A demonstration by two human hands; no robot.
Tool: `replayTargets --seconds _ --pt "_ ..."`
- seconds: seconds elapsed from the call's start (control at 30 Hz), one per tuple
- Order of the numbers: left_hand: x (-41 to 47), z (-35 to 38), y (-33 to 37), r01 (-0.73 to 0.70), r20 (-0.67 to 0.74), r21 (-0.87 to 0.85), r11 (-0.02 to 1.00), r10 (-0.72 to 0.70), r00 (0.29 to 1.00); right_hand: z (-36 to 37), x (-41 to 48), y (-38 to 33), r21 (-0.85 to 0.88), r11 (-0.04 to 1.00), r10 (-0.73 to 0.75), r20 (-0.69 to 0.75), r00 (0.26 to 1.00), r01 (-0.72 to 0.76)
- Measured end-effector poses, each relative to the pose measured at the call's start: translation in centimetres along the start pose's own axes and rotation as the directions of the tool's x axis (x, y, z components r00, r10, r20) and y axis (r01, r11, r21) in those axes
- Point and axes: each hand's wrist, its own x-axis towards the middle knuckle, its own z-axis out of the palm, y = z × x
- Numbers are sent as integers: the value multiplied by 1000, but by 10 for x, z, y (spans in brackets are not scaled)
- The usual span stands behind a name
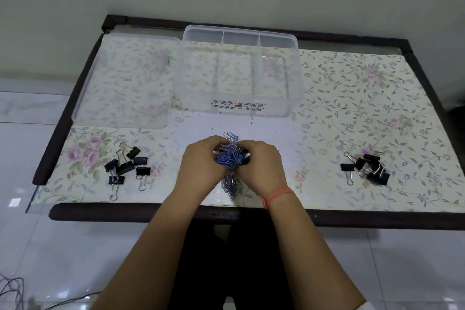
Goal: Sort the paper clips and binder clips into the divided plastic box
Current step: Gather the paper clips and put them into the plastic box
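A tangled bunch of blue paper clips (230, 157) is cupped between my left hand (201, 158) and my right hand (263, 162), just above the table's near middle. Some clips hang below the hands toward the glass. The clear divided plastic box (239, 108) stands beyond the hands, with three compartments that look empty. One group of black binder clips (127, 167) lies at the left, another group of black binder clips (367, 167) at the right.
The box's clear lid (123, 83) lies flat to the left of the box. The table (352, 98) has a floral cover under glass and a dark padded frame (151, 211). Cables (15, 289) lie on the tiled floor at lower left.
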Motion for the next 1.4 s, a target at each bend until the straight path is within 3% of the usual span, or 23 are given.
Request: replayTargets --seconds 0.17,0.43,0.8,1.0,1.17,1.3,1.4 --pt "0 -2 0 22 46 16 1000 -22 999 -2 0 -1 -2 1000 5 2 1000 -5" --pt "-1 -1 3 35 -22 20 999 -35 999 -2 -1 -5 23 1000 5 -3 1000 -5" --pt "1 -20 42 -68 -143 9 998 69 987 -42 -1 -29 100 994 -37 -142 989 52" --pt "42 -46 82 -175 -229 13 984 173 958 -87 39 -58 107 982 -127 -227 966 154" --pt "98 -54 100 -196 -264 -37 980 180 948 -107 102 -69 50 988 -130 -235 963 146" --pt "145 -38 87 -145 -201 66 987 155 967 -98 145 -60 -41 997 -72 -129 989 67" --pt "168 -22 75 -127 15 287 950 128 992 -86 163 -47 -102 995 -4 -14 1000 3"
